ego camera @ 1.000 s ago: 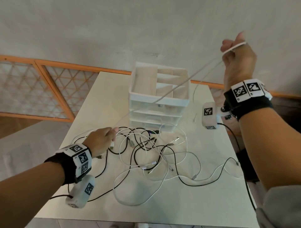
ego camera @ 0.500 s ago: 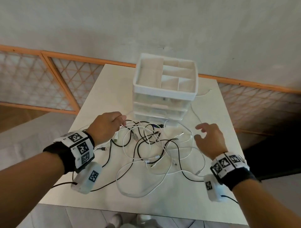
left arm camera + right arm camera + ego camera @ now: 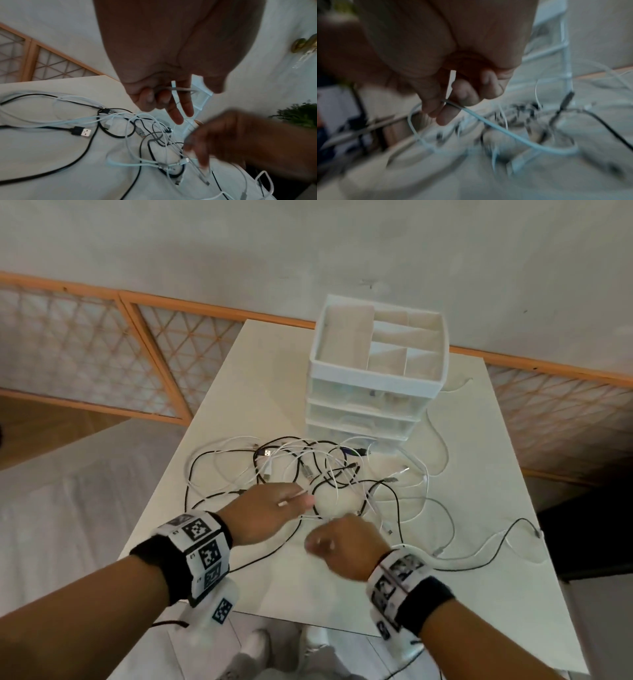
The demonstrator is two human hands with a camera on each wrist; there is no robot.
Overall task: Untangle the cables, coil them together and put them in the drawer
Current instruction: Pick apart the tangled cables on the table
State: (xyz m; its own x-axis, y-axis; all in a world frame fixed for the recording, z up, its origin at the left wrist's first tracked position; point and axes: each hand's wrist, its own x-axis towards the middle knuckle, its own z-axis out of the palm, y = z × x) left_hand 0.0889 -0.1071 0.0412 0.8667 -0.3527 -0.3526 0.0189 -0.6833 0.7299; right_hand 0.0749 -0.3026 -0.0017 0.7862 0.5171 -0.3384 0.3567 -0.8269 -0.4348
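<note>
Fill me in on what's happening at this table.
A person is sorting a tangle of black and white cables on a white table. The left hand pinches a white cable; the right hand pinches another white one. The drawer unit behind stands shut, and nothing is coiled yet.

The cables (image 3: 329,474) are a mix of white ones and black ones, and one plug (image 3: 354,451) near the drawers is dark blue. The drawer unit (image 3: 373,378) and the table (image 3: 246,392) are both white. The wristbands (image 3: 195,553) are black with white squares that carry black-and-white code patterns, and the screen (image 3: 102,344) behind has an orange frame with a lattice pattern.
</note>
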